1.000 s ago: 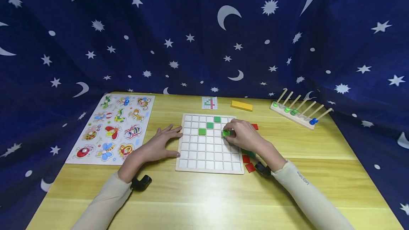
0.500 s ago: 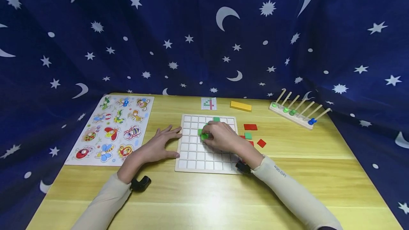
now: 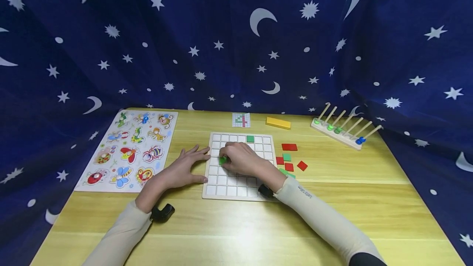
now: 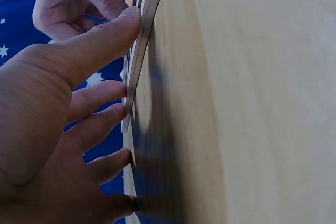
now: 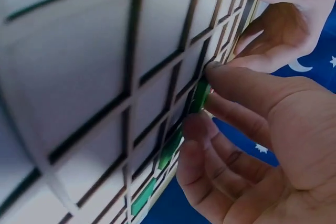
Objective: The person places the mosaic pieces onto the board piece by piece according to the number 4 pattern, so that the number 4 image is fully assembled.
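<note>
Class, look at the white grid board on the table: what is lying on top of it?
On the grid board one green tile sits in the top row. The right hand pinches another green tile over the cells. Any tiles beneath that hand are hidden in the head view.

The table is pale yellow wood with a streaked grain. On it, the grid board is white with a light wooden frame, and one green tile sits near its far edge. A second green tile shows at the right hand's fingers. Red and green tiles lie off the board's right edge. At the table's left edge, the white insect puzzle carries red, yellow and blue bugs. A yellow block lies at the far edge. The backdrop is dark blue with white stars and moons. Both sleeves are cream.
</note>
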Demonstrator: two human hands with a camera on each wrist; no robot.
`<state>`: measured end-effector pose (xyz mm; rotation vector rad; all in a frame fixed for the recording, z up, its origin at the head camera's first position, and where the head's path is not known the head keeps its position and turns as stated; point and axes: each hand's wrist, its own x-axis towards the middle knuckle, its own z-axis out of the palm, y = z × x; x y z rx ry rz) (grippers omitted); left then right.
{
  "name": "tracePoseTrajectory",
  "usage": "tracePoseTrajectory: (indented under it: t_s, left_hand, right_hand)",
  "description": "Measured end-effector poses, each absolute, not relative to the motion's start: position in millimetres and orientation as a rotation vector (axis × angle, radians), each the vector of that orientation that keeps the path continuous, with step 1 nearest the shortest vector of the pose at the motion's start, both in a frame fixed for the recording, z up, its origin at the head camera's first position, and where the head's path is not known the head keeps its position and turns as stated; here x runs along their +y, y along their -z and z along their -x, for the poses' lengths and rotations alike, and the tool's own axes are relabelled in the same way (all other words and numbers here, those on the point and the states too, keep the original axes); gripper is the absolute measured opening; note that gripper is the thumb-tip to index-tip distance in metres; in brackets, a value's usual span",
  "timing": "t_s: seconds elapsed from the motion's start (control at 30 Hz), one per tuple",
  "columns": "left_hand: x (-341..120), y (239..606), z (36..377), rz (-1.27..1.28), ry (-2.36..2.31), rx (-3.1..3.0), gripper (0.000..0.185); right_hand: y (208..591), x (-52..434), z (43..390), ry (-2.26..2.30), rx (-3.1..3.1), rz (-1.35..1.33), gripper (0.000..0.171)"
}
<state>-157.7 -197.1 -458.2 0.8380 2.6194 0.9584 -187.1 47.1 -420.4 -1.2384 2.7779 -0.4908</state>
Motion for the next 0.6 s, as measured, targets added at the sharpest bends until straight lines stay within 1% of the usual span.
tracePoseTrajectory:
  t_s: [0.33,0.47,0.6]
  left_hand:
    - [-196.6,459.3,156.1,-0.839,-0.97,2.613,0.071]
    - [-195.8,460.6,156.3,-0.846,-0.967,2.608,0.072]
    - [-195.8,459.3,157.0,-0.837,-0.96,2.611,0.072]
  right_hand:
    - [418.1,48.2,182.2,0.495,2.784,1.194,0.011]
    - [416.5,64.6,175.8,0.522,2.816,1.206,0.011]
    - [412.7,92.2,169.9,0.568,2.857,1.188,0.009]
